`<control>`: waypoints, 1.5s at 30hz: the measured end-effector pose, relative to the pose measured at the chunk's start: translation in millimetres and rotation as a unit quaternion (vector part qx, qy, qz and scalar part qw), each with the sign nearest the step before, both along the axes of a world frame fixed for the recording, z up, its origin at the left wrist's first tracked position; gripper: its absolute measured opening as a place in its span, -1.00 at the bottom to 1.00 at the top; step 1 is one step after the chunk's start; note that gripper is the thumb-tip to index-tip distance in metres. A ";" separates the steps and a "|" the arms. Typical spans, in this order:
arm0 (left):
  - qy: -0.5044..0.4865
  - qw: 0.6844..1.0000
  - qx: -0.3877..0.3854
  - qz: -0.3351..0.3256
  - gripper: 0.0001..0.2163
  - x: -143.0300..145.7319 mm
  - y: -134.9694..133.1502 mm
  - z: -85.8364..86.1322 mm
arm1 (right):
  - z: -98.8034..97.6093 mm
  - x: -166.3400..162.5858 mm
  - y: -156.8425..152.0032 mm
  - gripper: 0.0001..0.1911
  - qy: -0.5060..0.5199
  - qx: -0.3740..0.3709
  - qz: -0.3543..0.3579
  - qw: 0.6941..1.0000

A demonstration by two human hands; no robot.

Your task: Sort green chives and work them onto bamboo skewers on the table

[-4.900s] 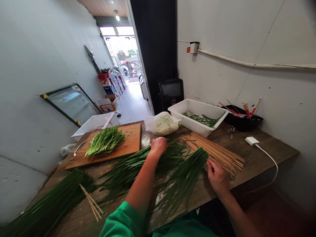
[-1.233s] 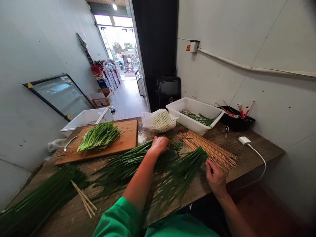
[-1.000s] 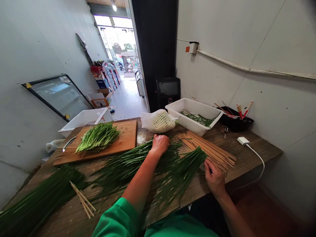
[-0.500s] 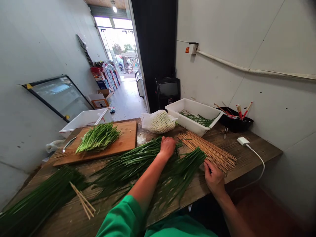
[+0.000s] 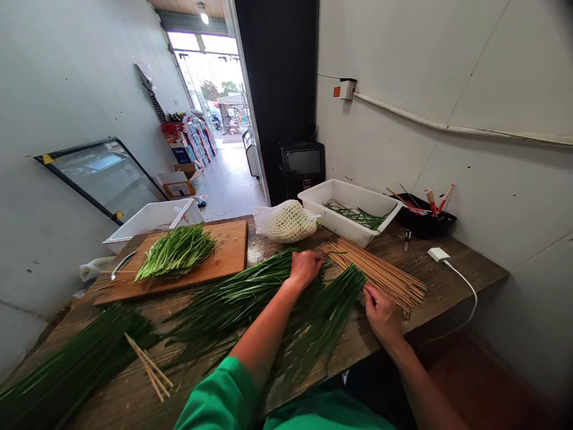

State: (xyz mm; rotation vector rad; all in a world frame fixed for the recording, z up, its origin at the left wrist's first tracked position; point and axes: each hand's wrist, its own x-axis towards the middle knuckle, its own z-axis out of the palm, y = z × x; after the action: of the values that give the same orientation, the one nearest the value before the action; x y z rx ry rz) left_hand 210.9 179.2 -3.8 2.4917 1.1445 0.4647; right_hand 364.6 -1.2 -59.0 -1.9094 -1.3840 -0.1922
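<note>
My left hand rests curled on a long pile of green chives in the middle of the wooden table; its fingers pinch a few stalks. My right hand lies closed at the cut end of a second chive bundle, beside a heap of bamboo skewers. What its fingers grip is hidden. A third chive bundle lies at the near left, with a few loose skewers beside it.
A cutting board with cut chive ends and a knife sits at the left. Behind stand a white tub with chives, a foam net, a black tray, a charger and another white tub.
My left hand has slid a little to the right along the chive pile, towards the skewers. My right hand has shifted slightly left, staying at the bundle's end.
</note>
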 end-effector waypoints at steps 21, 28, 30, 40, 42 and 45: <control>-0.216 0.970 -0.108 -0.039 -0.80 9.7 -13.0 16.0 | 14.3 -8.8 6.8 -0.68 0.010 0.015 0.032 0.999; -0.248 0.961 -0.121 -0.035 -0.87 12.7 -12.2 11.7 | 17.4 -10.0 7.3 -0.67 0.002 0.024 0.028 0.999; -0.241 0.962 -0.120 -0.035 -0.86 13.2 -13.2 11.7 | 17.2 -9.9 7.4 -0.67 -0.001 0.025 0.024 0.999; -0.227 0.960 -0.151 -0.056 -0.75 13.7 -17.0 12.2 | 14.2 -8.8 7.9 -0.68 0.016 0.018 0.035 0.999; -0.223 0.961 -0.153 -0.055 -0.74 13.2 -18.2 14.2 | 14.1 -8.7 7.5 -0.68 0.018 0.018 0.036 0.999; -0.214 0.963 -0.152 -0.056 -0.74 12.2 -20.2 18.2 | 13.4 -8.1 7.4 -0.68 0.012 0.025 0.039 0.999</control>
State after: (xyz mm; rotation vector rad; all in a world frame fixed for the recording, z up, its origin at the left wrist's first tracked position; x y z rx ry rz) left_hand 223.1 158.9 14.4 2.0449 0.8274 0.6958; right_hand 356.5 6.2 -45.6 -1.8077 -1.4207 -0.1641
